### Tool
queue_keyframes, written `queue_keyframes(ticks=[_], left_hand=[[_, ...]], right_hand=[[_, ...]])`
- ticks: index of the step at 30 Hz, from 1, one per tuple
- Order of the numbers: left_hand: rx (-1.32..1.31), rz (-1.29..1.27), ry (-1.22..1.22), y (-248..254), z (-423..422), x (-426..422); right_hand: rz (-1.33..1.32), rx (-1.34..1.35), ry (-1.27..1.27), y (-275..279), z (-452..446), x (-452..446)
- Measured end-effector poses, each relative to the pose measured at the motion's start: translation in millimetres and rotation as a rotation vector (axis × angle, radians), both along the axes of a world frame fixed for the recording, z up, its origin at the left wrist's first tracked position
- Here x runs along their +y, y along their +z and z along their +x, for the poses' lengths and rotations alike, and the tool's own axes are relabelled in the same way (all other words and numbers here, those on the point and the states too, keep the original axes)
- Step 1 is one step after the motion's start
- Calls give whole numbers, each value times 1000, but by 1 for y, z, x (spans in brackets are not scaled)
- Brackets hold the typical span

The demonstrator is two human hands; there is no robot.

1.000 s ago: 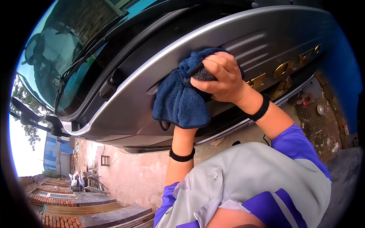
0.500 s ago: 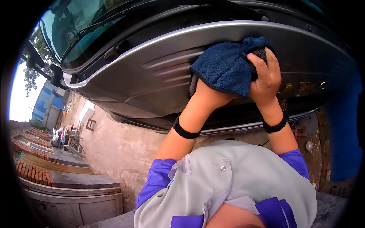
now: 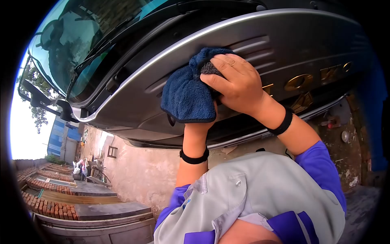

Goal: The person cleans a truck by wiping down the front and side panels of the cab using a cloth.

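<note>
A blue microfiber cloth (image 3: 189, 95) with a dark grey underside lies bunched against the dark grey front panel (image 3: 134, 95) of a vehicle. My right hand (image 3: 237, 81) is closed on the cloth's upper right part, thumb and fingers pinching a fold where the grey side shows. Under the cloth's lower edge is my left hand (image 3: 198, 127); its fingers are covered by the cloth, so their grip is hidden. Right of my right hand, gold letters (image 3: 298, 83) stand on the panel.
Above the panel run a wiper arm (image 3: 87, 61) and the windshield (image 3: 75, 40). A mirror (image 3: 67, 110) juts out at the left. Stacked bricks (image 3: 55, 207), boards and a small wooden frame (image 3: 112, 151) are on the concrete ground (image 3: 130, 171) side. A blue surface borders the right.
Both hands and the cloth have shifted left along the panel, uncovering ridges and more gold letters. My right forearm now slants further leftward. The view has turned slightly.
</note>
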State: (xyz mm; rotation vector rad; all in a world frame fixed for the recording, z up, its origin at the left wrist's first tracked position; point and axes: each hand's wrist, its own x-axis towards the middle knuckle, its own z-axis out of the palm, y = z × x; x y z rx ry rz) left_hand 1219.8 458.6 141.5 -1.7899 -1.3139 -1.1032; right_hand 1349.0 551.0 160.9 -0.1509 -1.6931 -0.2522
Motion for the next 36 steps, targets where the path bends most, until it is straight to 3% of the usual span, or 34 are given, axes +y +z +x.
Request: queue_keyframes(ticks=[3,7,13,24,27,36], left_hand=[[63,-32,-136,17,26,20],[-48,13,-354,22,51,44],[-60,-123,-307,31,36,25],[-22,-98,93,20,-15,-19],[-34,-98,76,17,-11,-19],[49,-32,-134,20,41,35]], right_hand=[[-12,14,-127,-8,33,21],[-82,46,-212,-23,59,35],[-59,75,-150,-18,45,30],[9,23,0,-5,-34,-18],[9,-8,53,-3,-25,-14],[-61,-10,-171,-15,51,27]])
